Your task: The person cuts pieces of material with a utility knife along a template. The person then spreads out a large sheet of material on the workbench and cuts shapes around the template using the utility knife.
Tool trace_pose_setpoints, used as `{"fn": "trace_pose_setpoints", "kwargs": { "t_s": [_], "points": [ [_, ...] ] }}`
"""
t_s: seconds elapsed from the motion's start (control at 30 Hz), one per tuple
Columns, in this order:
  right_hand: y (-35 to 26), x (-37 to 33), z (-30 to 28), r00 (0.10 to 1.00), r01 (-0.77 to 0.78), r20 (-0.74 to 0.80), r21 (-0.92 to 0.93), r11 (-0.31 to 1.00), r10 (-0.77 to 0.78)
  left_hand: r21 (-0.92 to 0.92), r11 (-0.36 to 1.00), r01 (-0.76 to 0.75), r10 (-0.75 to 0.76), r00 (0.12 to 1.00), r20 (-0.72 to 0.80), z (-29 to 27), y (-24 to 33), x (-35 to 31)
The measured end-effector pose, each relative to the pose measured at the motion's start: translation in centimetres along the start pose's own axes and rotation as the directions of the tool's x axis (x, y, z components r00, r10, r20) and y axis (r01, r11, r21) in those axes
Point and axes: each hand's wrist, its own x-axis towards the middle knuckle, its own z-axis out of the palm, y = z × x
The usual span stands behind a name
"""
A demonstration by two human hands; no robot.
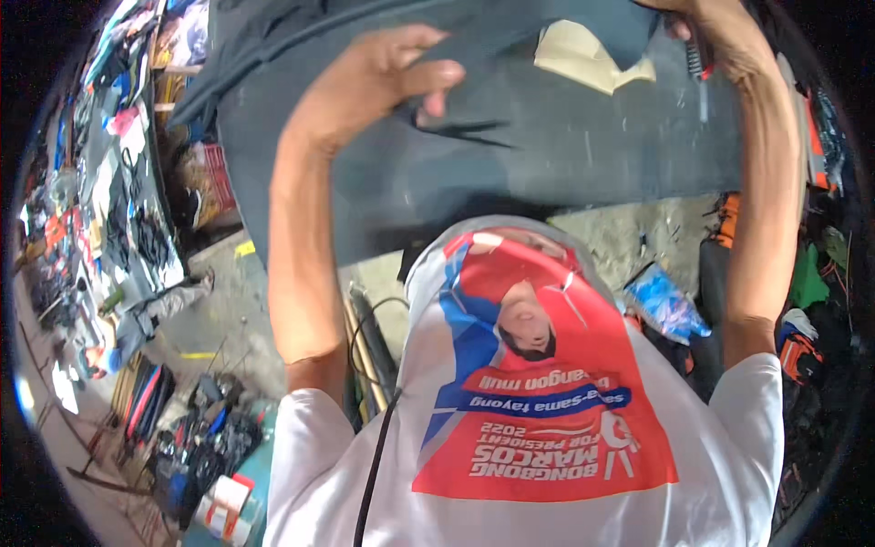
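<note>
Two hands (392,77) (715,41), grey worktable (592,150), cluttered concrete floor (232,314)

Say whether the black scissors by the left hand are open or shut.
Open, slightly: the black scissors show two tips standing apart.

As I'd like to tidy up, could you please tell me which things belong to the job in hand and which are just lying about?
Apparently in the job:
dark cloth on the table
black scissors by the left hand
cream piece
slim tool near the right hand, kind unclear

Apparently lying about:
blue plastic packet
dark heap, lower left
red-and-white package
</note>
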Motion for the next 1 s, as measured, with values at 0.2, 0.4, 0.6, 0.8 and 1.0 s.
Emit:
{"fn": "trace_pose_setpoints", "kwargs": {
  "t_s": [0.2, 0.4, 0.6, 0.8, 1.0],
  "points": [
    [13.6, -2.9, 9.4, 0.977, -0.213, 0.012, 0.002, 0.977, 0.213, 0.195, 0.942, 0.274, -0.289, 0.956, 0.052, -2.5, -4.8, -5.8],
    [22.1, -5.5, 18.1, 0.908, -0.419, 0.134, 0.256, 0.871, 0.397, 0.302, 0.842, 0.447, -0.502, 0.854, 0.134, -1.1, -10.5, -9.0],
    [26.8, -4.7, 23.1, 0.966, -0.250, -0.061, 0.005, 0.968, 0.250, -0.146, 0.895, 0.422, -0.439, 0.890, -0.121, -2.2, -13.1, -13.9],
    [26.3, -5.5, 26.4, 0.992, -0.122, -0.025, -0.463, 0.878, 0.125, -0.209, 0.923, 0.323, -0.381, 0.837, -0.392, -7.7, -11.9, -17.4],
    [24.8, -5.2, 27.0, 0.975, -0.174, 0.016, -0.567, 0.805, 0.222, -0.192, 0.937, 0.292, -0.350, 0.796, -0.494, -8.4, -10.6, -17.3]
  ]
}}
